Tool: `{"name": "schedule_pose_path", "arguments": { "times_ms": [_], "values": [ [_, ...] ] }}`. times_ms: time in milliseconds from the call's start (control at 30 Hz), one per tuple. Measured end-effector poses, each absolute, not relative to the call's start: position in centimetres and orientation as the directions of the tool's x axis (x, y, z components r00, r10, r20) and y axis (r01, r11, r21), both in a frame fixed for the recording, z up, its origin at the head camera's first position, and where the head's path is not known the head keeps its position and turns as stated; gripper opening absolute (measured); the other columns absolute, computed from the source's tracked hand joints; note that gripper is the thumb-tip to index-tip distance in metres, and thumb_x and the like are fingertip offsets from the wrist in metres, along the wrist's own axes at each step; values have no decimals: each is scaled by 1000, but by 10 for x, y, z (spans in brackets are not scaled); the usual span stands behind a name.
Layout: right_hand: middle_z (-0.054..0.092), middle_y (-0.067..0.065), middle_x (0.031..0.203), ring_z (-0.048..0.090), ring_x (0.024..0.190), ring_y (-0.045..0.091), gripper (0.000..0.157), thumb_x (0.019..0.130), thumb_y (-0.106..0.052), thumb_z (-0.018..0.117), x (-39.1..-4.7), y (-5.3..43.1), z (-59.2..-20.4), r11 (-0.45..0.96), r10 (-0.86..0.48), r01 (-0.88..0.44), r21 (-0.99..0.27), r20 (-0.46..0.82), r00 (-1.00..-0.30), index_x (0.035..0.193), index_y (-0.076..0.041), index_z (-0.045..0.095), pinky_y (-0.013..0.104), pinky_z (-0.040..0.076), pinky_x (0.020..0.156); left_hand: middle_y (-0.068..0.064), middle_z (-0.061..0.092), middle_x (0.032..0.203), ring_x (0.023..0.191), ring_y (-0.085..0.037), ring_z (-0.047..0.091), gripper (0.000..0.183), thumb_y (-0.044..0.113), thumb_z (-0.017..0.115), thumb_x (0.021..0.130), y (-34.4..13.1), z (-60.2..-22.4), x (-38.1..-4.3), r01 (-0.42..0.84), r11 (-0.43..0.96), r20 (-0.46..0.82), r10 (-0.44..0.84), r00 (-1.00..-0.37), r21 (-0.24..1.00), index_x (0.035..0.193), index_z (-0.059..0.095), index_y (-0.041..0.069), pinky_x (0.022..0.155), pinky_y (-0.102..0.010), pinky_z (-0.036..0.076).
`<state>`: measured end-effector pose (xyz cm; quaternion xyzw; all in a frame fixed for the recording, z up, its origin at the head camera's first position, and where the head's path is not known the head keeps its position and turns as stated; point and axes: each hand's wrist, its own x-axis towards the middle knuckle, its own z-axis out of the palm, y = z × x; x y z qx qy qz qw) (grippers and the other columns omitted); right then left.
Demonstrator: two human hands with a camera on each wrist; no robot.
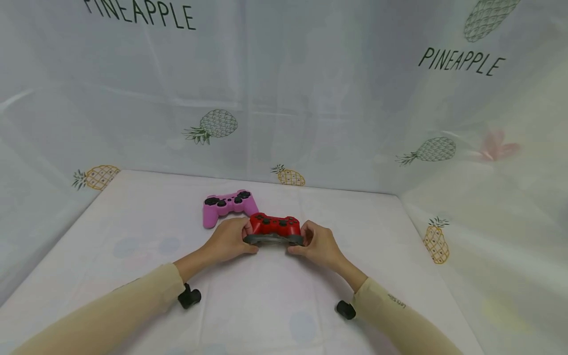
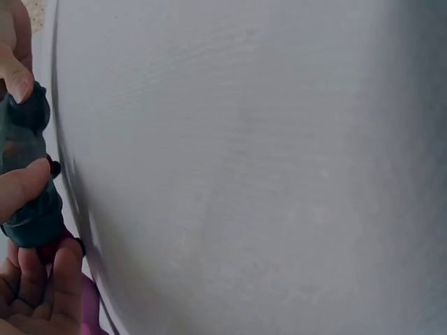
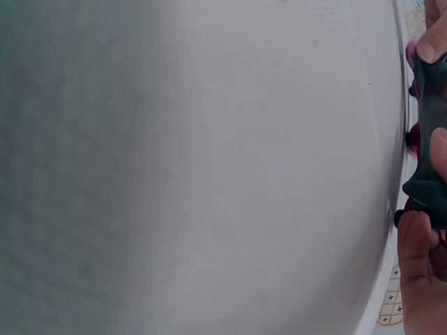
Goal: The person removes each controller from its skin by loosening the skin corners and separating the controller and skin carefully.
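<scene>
A red game controller (image 1: 275, 225) with black buttons is between my two hands, its face turned up. Along its near side runs a dark, rubbery-looking piece (image 1: 273, 239), see-through in the middle. My left hand (image 1: 229, 239) grips the left end, thumb in front and fingers behind. At the right end, my right hand (image 1: 321, 245) pinches it with thumb and fingers. In the left wrist view a thumb (image 2: 24, 187) presses on the dark piece (image 2: 35, 216). The right wrist view shows the dark piece (image 3: 429, 150) at its edge, a bit of red behind.
A pink game controller (image 1: 228, 204) lies just behind and left of the red one, close to my left hand. The table (image 1: 262, 301) has a white cloth. Behind it and at the sides hangs a pineapple-print sheet (image 1: 310, 88).
</scene>
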<state>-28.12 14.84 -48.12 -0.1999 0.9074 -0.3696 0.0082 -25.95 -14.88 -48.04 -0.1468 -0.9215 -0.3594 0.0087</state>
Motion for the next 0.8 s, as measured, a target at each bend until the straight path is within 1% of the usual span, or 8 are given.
{"name": "schedule_pose_path", "arguments": {
  "times_ms": [267, 467, 600, 800],
  "values": [
    [53, -5, 69, 50, 67, 10, 46, 77, -33, 98, -284, 152, -482, 694, -371, -358, -625, 115, -921, 86, -17, 57, 25, 39, 60, 5, 59, 78, 76, -14, 54, 45, 31, 101, 72, -146, -479, -263, 271, 713, 105, 269, -957, 647, 86, 60, 18, 69, -32, 45],
    [54, -5, 68, 51, 67, 10, 42, 80, -29, 96, -283, 153, -485, 679, -347, -317, -662, 91, -933, 85, -15, 58, 25, 39, 60, 5, 58, 77, 75, -14, 54, 45, 28, 101, 72, -142, -481, -262, 278, 704, 109, 277, -955, 653, 87, 60, 17, 68, -31, 45],
    [53, -5, 67, 51, 66, 11, 41, 80, -26, 96, -282, 153, -485, 671, -318, -279, -687, 74, -945, 84, -13, 58, 26, 39, 59, 5, 58, 77, 75, -13, 53, 45, 27, 101, 73, -138, -481, -262, 288, 705, 121, 278, -953, 648, 87, 60, 16, 68, -31, 45],
    [51, -5, 67, 49, 65, 11, 42, 79, -27, 97, -283, 153, -485, 689, -289, -248, -681, 55, -956, 83, -15, 57, 26, 38, 59, 4, 58, 76, 76, -14, 53, 45, 26, 101, 72, -136, -482, -262, 265, 715, 112, 254, -961, 647, 87, 60, 16, 68, -32, 46]
  ]
}}
